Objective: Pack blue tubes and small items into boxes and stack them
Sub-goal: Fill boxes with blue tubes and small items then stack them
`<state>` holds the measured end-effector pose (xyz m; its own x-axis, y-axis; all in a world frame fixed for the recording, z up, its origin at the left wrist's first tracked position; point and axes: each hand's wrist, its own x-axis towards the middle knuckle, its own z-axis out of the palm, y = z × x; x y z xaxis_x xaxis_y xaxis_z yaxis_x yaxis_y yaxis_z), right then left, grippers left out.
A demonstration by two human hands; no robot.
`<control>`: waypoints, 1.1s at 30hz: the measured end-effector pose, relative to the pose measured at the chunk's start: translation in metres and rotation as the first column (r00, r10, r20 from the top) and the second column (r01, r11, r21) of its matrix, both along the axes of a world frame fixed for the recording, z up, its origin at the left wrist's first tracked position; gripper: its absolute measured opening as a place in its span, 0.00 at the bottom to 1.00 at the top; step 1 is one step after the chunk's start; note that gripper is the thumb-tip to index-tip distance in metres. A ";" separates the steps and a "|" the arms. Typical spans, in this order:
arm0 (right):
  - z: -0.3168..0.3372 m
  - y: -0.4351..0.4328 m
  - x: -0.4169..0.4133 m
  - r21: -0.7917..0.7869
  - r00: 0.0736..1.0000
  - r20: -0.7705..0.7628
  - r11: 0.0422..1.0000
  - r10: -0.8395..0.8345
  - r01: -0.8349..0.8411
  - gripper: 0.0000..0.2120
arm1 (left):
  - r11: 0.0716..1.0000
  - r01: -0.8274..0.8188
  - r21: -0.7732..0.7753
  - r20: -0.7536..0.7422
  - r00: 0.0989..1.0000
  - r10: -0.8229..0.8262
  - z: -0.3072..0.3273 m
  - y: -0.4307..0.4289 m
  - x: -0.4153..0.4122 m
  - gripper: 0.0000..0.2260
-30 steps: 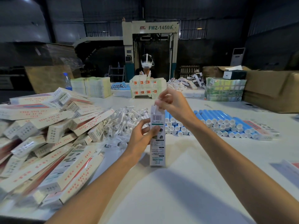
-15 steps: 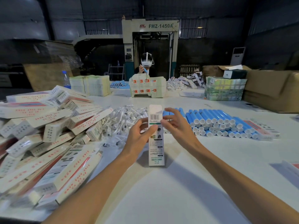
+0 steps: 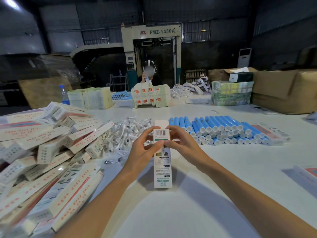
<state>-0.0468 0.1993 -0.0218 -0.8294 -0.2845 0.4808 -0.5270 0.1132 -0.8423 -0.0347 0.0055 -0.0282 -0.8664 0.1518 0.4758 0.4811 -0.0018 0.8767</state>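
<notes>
Wide white surface (image 3: 223, 169): a heap of boxes (image 3: 51, 143) runs off the left edge, blue tubes (image 3: 223, 129) lie stacked at right, and a hard-to-read pile of clear small items (image 3: 130, 127) sits between. Front and centre, 1 box (image 3: 162, 169) stands upright on the surface, top flap up, contents hidden. Left hand (image 3: 142, 152) and right hand (image 3: 181, 145) both grip its upper half, covering some print.

You have one view: a wide-angle camera on your head, facing forward and down over the desk (image 3: 197, 212). Your forearms enter from the bottom corners; your left hand (image 3: 142, 152) and right hand (image 3: 182, 144) sit close, at frame centre, on the box (image 3: 162, 165). The machine (image 3: 151, 42) stands far off, upper centre.
</notes>
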 end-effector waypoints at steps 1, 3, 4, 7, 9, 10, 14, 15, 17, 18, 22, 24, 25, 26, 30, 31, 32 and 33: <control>0.000 0.001 0.000 0.030 1.000 0.013 1.000 0.006 -0.006 0.16 | 1.000 -0.003 -0.007 -0.002 1.000 0.003 0.000 0.000 0.000 0.19; -0.001 0.002 -0.001 0.073 0.999 0.039 0.997 0.006 -0.009 0.14 | 1.000 -0.001 -0.021 -0.001 1.000 0.001 -0.001 0.001 0.000 0.19; -0.001 0.002 -0.001 0.056 0.999 0.053 0.998 -0.007 0.004 0.11 | 1.000 0.000 -0.029 0.000 1.000 0.000 -0.002 0.002 -0.001 0.19; 0.005 0.001 -0.002 -0.111 0.991 0.098 0.989 -0.091 0.101 0.14 | 0.999 0.032 -0.035 0.017 0.999 -0.032 -0.002 0.004 0.000 0.20; 0.009 0.004 -0.004 -0.133 0.988 0.059 0.980 -0.140 0.147 0.13 | 0.997 0.065 -0.031 0.021 0.998 -0.064 0.000 0.006 0.001 0.19; 0.010 0.005 -0.004 -0.135 0.988 0.047 0.979 -0.146 0.151 0.10 | 0.996 0.079 -0.031 0.017 0.997 -0.078 0.001 0.007 0.002 0.19; 0.012 0.013 -0.010 -0.144 0.985 0.113 0.979 -0.131 0.147 0.11 | 0.993 0.109 -0.037 0.021 0.994 -0.108 0.001 0.007 0.002 0.17; 0.013 0.014 -0.011 -0.143 0.985 0.118 0.979 -0.127 0.143 0.11 | 0.993 0.116 -0.035 0.031 0.993 -0.115 0.001 0.007 0.002 0.17; 0.015 0.015 -0.012 -0.137 0.988 0.099 0.982 -0.116 0.129 0.07 | 0.992 0.119 -0.038 0.040 0.992 -0.117 0.000 0.007 0.002 0.18; 0.015 0.016 -0.011 -0.122 0.990 0.069 0.984 -0.119 0.127 0.05 | 0.992 0.117 -0.041 0.039 0.993 -0.115 -0.001 0.007 0.002 0.18; 0.015 0.016 -0.009 -0.048 0.984 -0.100 0.989 -0.145 0.140 0.01 | 0.992 0.121 -0.041 0.030 0.992 -0.120 -0.001 0.008 0.003 0.18; 0.016 0.017 -0.008 -0.025 0.982 -0.124 0.990 -0.144 0.142 0.01 | 0.992 0.124 -0.040 0.025 0.992 -0.123 -0.001 0.008 0.004 0.17; 0.018 0.018 -0.007 -0.022 0.983 -0.121 0.991 -0.137 0.136 0.02 | 0.992 0.122 -0.033 0.024 0.992 -0.122 -0.001 0.008 0.004 0.17; 0.019 0.018 -0.006 -0.031 0.986 -0.109 0.992 -0.124 0.121 0.04 | 0.993 0.119 -0.025 0.022 0.993 -0.118 -0.001 0.009 0.004 0.18; 0.024 0.015 -0.002 -0.139 0.998 0.008 0.989 -0.058 0.059 0.11 | 0.994 0.108 -0.016 0.028 0.994 -0.108 0.000 0.008 0.004 0.19; 0.025 0.014 -0.002 -0.162 0.998 0.043 0.985 -0.045 0.051 0.11 | 0.994 0.109 -0.022 0.028 0.994 -0.109 0.000 0.007 0.004 0.19; 0.025 0.013 -0.003 -0.176 0.997 0.073 0.983 -0.032 0.044 0.10 | 0.994 0.110 -0.028 0.027 0.994 -0.109 -0.001 0.006 0.004 0.19; 0.025 0.013 -0.004 -0.184 0.995 0.098 0.982 -0.019 0.036 0.10 | 0.993 0.112 -0.032 0.028 0.993 -0.111 -0.001 0.006 0.004 0.19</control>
